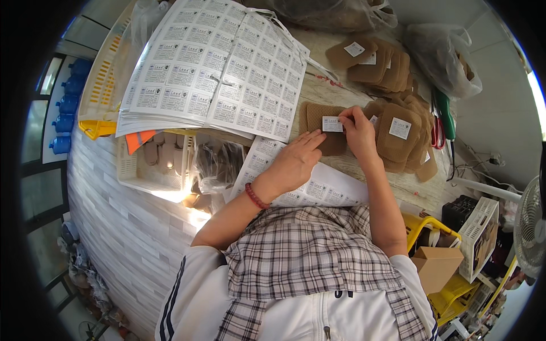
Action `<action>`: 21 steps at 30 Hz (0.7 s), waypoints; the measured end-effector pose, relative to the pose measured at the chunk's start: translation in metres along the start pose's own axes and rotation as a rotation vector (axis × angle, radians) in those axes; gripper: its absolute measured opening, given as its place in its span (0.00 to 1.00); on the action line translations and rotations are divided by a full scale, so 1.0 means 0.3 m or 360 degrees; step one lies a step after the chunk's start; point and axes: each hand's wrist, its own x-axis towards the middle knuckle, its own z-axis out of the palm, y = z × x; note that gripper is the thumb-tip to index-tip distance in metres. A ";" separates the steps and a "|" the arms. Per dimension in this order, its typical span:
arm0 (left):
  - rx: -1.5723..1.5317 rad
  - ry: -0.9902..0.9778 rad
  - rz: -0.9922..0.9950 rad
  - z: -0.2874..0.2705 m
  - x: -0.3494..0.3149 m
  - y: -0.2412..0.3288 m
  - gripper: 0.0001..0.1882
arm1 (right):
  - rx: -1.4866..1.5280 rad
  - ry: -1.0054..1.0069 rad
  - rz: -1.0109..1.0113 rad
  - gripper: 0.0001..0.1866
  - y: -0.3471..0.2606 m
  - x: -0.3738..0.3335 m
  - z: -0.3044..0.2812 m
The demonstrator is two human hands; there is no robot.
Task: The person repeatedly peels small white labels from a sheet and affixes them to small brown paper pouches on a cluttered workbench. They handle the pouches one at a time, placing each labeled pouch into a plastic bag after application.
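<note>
A brown textured pad (pixel 334 148) with rounded corners lies on the table in front of me, partly hidden by my hands. On it is a small white printed label (pixel 333 124). My right hand (pixel 360 135) pinches the label's right edge between thumb and fingers. My left hand (pixel 296 162) rests with its fingers stretched out, the tips on the pad at the label's left side. Beneath my left hand and wrist lies a loose sheet of labels (pixel 335 184). A stack of brown pads (pixel 392 149), some with white labels on them, sits just right of my right hand.
A thick stack of label sheets (pixel 222 62) covers the table's left side. More labelled pads (pixel 378 71) lie at the back. Scissors with red handles (pixel 437 133) and a green-handled tool (pixel 445 116) are at the right. A plastic bag (pixel 443 59) stands behind them.
</note>
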 end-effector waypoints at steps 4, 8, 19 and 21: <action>0.0003 0.0019 -0.0005 -0.002 0.002 0.003 0.07 | -0.0099 -0.0038 0.0137 0.05 -0.012 0.003 -0.003; 0.0005 0.0038 0.0004 0.000 0.005 0.002 0.07 | -0.0184 -0.0009 0.0119 0.05 -0.008 0.003 0.005; 0.0009 0.0027 0.0013 0.001 0.004 0.000 0.06 | -0.0320 0.0068 0.0064 0.03 -0.046 -0.007 0.011; -0.0007 0.0014 -0.0016 -0.001 0.002 0.001 0.05 | -0.0331 0.0079 0.0048 0.03 -0.045 -0.009 0.014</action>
